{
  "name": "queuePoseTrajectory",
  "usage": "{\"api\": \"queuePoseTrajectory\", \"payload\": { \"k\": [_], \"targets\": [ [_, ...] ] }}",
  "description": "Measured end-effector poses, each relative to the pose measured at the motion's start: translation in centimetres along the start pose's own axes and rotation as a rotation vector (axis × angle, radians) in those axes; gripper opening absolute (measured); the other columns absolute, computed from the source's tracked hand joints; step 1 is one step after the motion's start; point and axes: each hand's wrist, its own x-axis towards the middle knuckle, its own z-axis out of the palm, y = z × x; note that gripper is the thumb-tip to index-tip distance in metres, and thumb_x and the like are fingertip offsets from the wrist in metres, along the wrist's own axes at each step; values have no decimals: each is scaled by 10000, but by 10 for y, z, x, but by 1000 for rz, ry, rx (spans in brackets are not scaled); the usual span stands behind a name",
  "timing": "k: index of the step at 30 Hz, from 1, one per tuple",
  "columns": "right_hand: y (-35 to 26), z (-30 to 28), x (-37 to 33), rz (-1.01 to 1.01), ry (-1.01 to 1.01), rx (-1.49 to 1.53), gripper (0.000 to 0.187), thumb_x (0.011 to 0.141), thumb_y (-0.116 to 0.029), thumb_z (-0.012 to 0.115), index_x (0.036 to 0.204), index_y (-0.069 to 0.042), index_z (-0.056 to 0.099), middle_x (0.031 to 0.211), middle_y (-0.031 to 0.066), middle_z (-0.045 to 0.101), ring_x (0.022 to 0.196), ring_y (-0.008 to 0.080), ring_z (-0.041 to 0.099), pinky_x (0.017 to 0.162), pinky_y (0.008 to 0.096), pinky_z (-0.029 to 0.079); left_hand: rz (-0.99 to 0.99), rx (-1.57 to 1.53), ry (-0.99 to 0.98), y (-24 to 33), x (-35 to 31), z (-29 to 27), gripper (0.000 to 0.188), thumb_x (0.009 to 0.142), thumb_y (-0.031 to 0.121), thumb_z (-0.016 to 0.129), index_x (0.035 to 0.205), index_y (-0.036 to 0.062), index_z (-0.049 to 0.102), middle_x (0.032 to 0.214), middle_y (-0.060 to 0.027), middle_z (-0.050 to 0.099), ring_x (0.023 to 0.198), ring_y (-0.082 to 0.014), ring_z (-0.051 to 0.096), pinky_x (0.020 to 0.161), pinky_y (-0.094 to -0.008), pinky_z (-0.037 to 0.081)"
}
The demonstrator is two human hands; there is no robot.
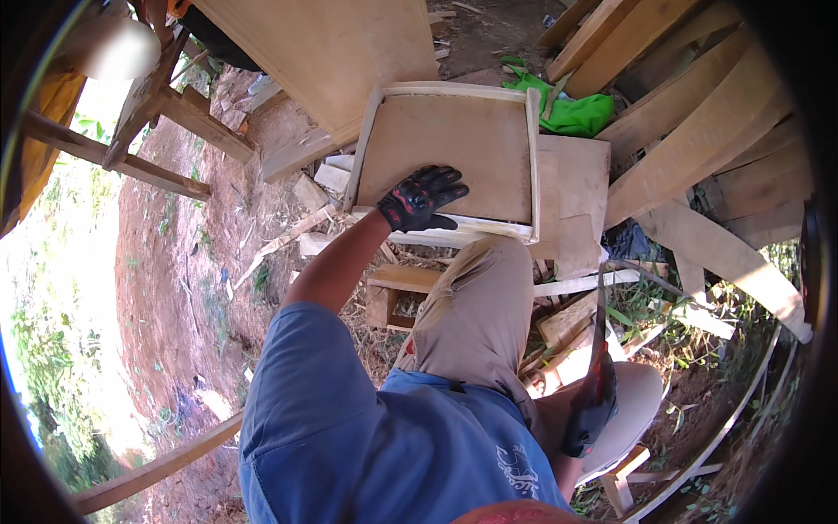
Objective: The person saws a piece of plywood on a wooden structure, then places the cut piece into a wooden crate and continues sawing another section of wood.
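My left hand (423,199), in a black glove with red marks, lies flat on a shallow wooden box or framed panel (463,148). Its fingers are stretched out across the brown board, close to the near rim. Pale wooden strips edge the board on all sides. Low at the right, by my bent leg, my right hand (591,410) wears a matching glove and is closed round the handle of a tool with a long, narrow dark blade (600,301). The blade points up and away from me, seen nearly edge-on; I cannot tell its exact kind.
A large wooden panel (323,57) lies beyond the box. Thin boards (572,188) rest at its right, near a green bag (576,113). Long planks (698,122) pile up at far right. A wooden frame (131,162) stands at far left. Offcuts and shavings litter the dirt.
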Motion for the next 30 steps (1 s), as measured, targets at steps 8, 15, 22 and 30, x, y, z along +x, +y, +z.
{"api": "queuePoseTrajectory", "payload": {
  "k": [8, 15, 22, 30],
  "targets": [
    [56, 5, -7, -11, 31, 24, 452, 1085, -228, 607, 1506, -71, 653, 940, 35, 651, 677, 103, 525, 596, 307, 426, -284, 193, 39, -68, 5, -2, 735, 1038, 572, 626, 1624, 147, 499, 1668, -180, 483, 1551, -375, 442, 1306, -527, 318],
    [41, 1, -4, -83, 90, 71, 457, 1064, -214, 610, 1491, -60, 661, 997, 105, 731, 646, 141, 574, 600, 334, 471, -155, 459, 31, -71, 0, 3, 716, 1044, 568, 613, 1549, 62, 570, 1566, -198, 595, 1476, -389, 531, 1254, -539, 377],
    [39, -3, -1, 73, 51, 147, 440, 1058, -187, 598, 1475, -72, 677, 1186, 169, 774, 947, 245, 721, 852, 394, 561, -476, 155, 154, 29, 16, -17, 779, 964, 578, 736, 1512, 43, 591, 1545, -222, 597, 1458, -407, 542, 1216, -539, 432],
    [11, -19, 9, 177, -187, 83, 563, 1043, -19, 486, 1604, -31, 521, 1635, 170, 562, 1450, 305, 586, 1190, 418, 479, -839, -44, 50, 66, 34, -37, 847, 1004, 606, 659, 1582, 8, 502, 1608, -258, 531, 1500, -434, 493, 1244, -525, 403]
  ]
}}
